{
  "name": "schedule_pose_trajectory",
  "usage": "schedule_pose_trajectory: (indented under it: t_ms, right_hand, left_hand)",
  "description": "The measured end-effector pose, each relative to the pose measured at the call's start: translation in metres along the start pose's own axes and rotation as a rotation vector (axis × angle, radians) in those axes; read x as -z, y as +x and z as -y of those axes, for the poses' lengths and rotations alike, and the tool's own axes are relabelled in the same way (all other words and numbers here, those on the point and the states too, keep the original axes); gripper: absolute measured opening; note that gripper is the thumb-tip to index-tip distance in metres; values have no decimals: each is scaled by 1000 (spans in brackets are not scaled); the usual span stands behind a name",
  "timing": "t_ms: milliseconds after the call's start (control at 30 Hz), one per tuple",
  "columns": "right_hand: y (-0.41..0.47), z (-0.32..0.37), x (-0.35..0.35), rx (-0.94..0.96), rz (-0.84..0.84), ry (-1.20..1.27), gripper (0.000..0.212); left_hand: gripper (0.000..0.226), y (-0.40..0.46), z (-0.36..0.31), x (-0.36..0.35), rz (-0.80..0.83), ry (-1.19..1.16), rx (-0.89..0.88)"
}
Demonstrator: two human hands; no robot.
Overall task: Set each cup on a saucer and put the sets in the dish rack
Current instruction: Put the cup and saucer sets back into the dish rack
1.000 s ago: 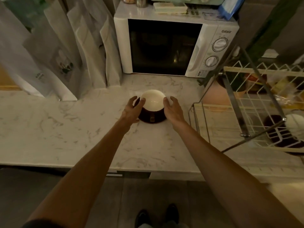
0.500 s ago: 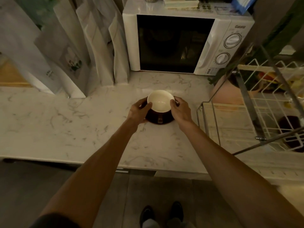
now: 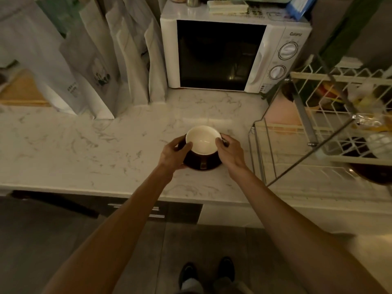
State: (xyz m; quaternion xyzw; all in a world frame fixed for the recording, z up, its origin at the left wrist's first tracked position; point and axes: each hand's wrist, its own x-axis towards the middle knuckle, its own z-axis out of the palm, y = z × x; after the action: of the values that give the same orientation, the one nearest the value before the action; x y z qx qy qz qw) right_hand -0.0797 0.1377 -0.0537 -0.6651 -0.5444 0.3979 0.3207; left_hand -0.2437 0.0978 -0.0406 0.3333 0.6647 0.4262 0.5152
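Observation:
A dark cup (image 3: 202, 140) with a cream inside stands on a dark saucer (image 3: 203, 164) on the marble counter (image 3: 106, 149). Its handle faces me. My left hand (image 3: 172, 154) grips the saucer's left edge, thumb against the cup's rim. On the other side my right hand (image 3: 230, 150) grips the saucer's right edge, thumb at the rim. The white wire dish rack (image 3: 331, 124) stands to the right. Another dark cup and saucer (image 3: 370, 172) sit in its lower tier, partly hidden by wires.
A white microwave (image 3: 233, 54) stands behind the cup at the back. Several tall white paper bags (image 3: 91, 66) lean along the back left. The rack's metal frame (image 3: 258, 153) is close to my right hand. Food packets (image 3: 369, 122) lie in the rack's upper tier.
Both hands have closed in from beside the cup onto the saucer's edges. The view has shifted a little; the cup and saucer stay on the counter.

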Motion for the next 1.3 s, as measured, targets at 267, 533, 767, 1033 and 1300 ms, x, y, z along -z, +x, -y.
schedule_pose_trajectory:
  t_ms: [267, 533, 767, 1033, 1300]
  right_hand:
    - [-48, -5, 11, 26, 15, 49, 40]
    - [-93, -17, 22, 72, -2, 61, 38]
    - [-131, -33, 46, 90, -35, 112, 35]
    - [-166, -59, 91, 120, -59, 134, 31]
    - [-194, -90, 143, 123, -117, 91, 31]
  left_hand:
    - [40, -46, 12, 9, 13, -3, -29]
    - [41, -83, 29, 11, 43, 53, -100]
    - [38, -115, 39, 1, 133, 46, -147]
    - [39, -159, 51, -27, 261, 76, -216]
    - [39, -188, 57, -70, 321, 182, -264]
